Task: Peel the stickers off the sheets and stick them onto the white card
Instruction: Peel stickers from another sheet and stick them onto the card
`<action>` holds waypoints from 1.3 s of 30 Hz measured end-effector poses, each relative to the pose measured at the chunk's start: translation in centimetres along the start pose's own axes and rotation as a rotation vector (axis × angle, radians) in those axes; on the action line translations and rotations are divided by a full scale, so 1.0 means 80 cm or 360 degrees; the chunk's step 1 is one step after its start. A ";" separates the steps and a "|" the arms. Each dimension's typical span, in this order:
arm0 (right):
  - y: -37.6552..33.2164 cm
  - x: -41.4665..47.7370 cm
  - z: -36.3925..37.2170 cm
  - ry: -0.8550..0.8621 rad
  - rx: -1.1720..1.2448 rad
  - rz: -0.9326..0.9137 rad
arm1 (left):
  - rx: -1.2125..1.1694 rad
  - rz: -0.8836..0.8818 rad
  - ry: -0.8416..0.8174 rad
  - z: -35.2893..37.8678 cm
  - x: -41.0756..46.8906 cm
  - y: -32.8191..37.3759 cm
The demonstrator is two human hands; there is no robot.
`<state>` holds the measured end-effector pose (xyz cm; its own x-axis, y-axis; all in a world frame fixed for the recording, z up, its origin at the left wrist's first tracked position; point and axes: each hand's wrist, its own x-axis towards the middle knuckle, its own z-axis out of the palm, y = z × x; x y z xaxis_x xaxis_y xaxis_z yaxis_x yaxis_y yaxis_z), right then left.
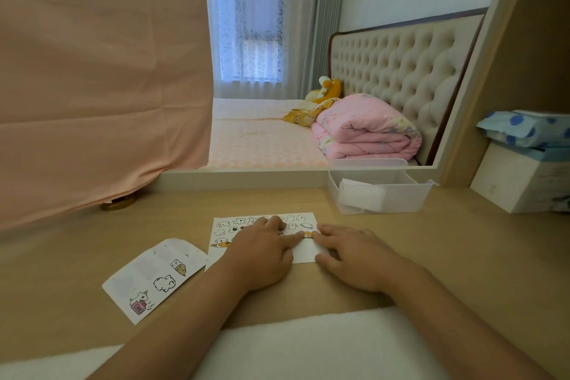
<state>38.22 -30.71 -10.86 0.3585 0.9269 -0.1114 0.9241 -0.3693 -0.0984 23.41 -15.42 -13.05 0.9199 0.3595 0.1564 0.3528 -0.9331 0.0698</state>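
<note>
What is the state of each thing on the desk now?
Centre sheet: lying flat, many stickers.
Left sheet: lying flat, untouched, few stickers.
Left hand: presses on the centre one.
Right hand: rests on it too.
Clear bin: lidless, holding white papers.

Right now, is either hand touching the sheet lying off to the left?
No: the left hand and right hand both rest on the middle sheet, while the left sheet lies apart from them.
</note>
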 end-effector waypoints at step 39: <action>-0.013 0.001 0.009 0.0232 -0.0013 -0.0054 | -0.0005 0.0032 0.0122 0.013 0.005 0.009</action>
<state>37.23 -30.30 -11.48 0.3417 0.9391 0.0370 0.9370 -0.3373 -0.0913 24.18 -15.92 -13.95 0.9111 0.3402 0.2329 0.3335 -0.9402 0.0688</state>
